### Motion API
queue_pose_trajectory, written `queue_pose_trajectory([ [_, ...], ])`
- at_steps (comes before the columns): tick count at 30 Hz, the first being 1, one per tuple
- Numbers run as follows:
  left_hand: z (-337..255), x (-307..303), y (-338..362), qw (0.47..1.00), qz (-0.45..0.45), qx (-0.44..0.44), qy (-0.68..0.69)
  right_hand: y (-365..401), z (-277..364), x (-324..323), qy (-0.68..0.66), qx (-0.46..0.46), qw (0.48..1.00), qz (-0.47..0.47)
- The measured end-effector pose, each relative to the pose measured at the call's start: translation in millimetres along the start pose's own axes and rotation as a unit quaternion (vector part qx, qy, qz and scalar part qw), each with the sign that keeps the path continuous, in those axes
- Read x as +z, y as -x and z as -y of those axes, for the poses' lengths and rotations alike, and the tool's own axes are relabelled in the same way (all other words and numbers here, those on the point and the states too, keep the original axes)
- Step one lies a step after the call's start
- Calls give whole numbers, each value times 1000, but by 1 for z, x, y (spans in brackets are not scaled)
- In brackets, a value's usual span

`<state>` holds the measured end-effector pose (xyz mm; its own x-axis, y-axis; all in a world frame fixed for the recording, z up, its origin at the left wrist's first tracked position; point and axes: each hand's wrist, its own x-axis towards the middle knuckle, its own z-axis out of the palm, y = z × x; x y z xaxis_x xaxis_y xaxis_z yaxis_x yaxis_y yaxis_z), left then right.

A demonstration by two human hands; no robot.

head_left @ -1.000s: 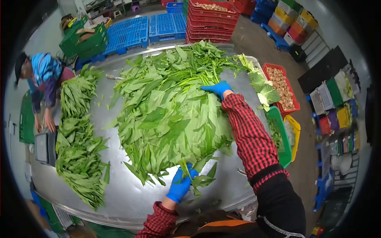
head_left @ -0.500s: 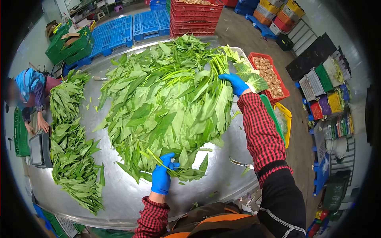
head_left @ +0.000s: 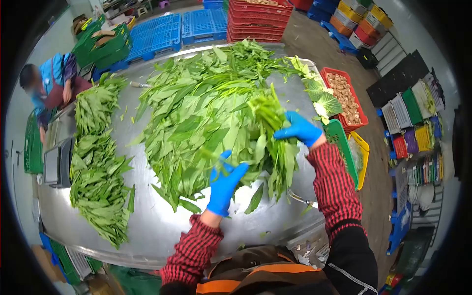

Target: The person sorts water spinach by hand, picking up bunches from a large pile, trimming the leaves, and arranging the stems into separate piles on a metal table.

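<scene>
Bunch (head_left: 281,169) nearer, stems (head_left: 265,109) in right grip (head_left: 301,130)

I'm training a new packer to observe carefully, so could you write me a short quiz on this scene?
1. Which hand grips the raised bunch: left hand or right hand?
2. True or false: the large leaf pile lies between the smaller heaps and the cabbage leaves.
3. Fill in: the mushrooms beside the table sit in a ____ crate.

Key: 1. right hand; 2. true; 3. red
</scene>
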<state>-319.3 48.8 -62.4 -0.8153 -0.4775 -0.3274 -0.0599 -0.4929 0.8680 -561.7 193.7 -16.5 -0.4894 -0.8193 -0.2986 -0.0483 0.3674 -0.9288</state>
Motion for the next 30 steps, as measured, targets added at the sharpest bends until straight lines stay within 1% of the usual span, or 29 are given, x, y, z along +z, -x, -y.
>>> queue_pose_trajectory([
  [1, 7, 5, -3, 999, 16, 32, -5, 6, -2, 24, -17, -42, 999, 17],
  [2, 18, 9, -6, 1000, 6, 28, -7, 11, 4, 36, -66, -8, 997, 44],
  [4, 40, 13, -1, 995, 84, 19, 46, 37, 0, 103, -65, -70, 995, -7],
  [5, 46, 9, 9, 996, 76, 12, 42, 43, -21, 127, -12, -83, 995, -47],
  [6, 50, 4, 15, 991, 102, -16, 87, 45, -40, 148, 41, -100, 990, -88],
  [7, 51, 0, 23, 982, 127, -43, 131, 56, -32, 167, -58, -99, 988, -104],
  [8, 51, -8, 35, 983, 122, -48, 125, 66, -34, 178, -66, -97, 988, -103],
  [9, 49, -16, 46, 983, 137, -69, 103, 74, -35, 185, 77, -128, 982, -118],
  [10, 47, -22, 55, 981, 153, -91, 80, 81, -36, 191, 219, -157, 954, -133],
  [11, 57, -31, 61, 983, 160, -76, 58, 89, -36, 197, 287, -152, 937, -127],
  [12, 63, -39, 71, 982, 161, -85, 50, 100, -26, 202, 278, -146, 940, -132],
  [14, 74, -47, 87, 980, 156, -92, 81, 120, 2, 206, 442, -127, 882, -101],
  [15, 85, -53, 91, 981, 134, -103, 93, 127, -2, 216, 475, -147, 858, -126],
  [16, 84, -54, 100, 979, 145, -116, 89, 133, -8, 225, 473, -133, 861, -135],
  [18, 72, -56, 110, 986, 79, -76, 124, 143, -18, 234, 402, -186, 889, -116],
  [19, 58, -60, 114, 987, 92, -79, 105, 151, -15, 232, 357, -218, 901, -118],
  [20, 38, -66, 117, 988, 104, -81, 82, 157, -24, 226, 354, -214, 901, -128],
  [21, 14, -70, 124, 991, 107, -69, 49, 163, -47, 211, 224, -184, 943, -162],
  [22, -4, -78, 130, 993, 106, -54, 19, 172, -79, 196, 90, -154, 966, -189],
  [23, -14, -95, 129, 987, 144, -68, -16, 182, -151, 181, 275, -149, 887, -339],
  [24, -20, -106, 130, 979, 180, -83, -50, 198, -210, 159, 295, -51, 871, -390],
  [25, -33, -97, 136, 971, 168, -117, -121, 222, -257, 137, 321, 39, 846, -423],
  [26, -25, -95, 134, 971, 165, -117, -125, 244, -279, 123, 389, 117, 814, -415],
  [28, 9, -95, 124, 947, 175, -135, -232, 273, -293, 114, 449, 77, 799, -392],
  [29, 23, -91, 119, 933, 167, -162, -275, 277, -290, 116, 444, 78, 804, -387],
  [30, 33, -78, 116, 931, 173, -165, -277, 278, -282, 111, 447, 127, 812, -353],
])
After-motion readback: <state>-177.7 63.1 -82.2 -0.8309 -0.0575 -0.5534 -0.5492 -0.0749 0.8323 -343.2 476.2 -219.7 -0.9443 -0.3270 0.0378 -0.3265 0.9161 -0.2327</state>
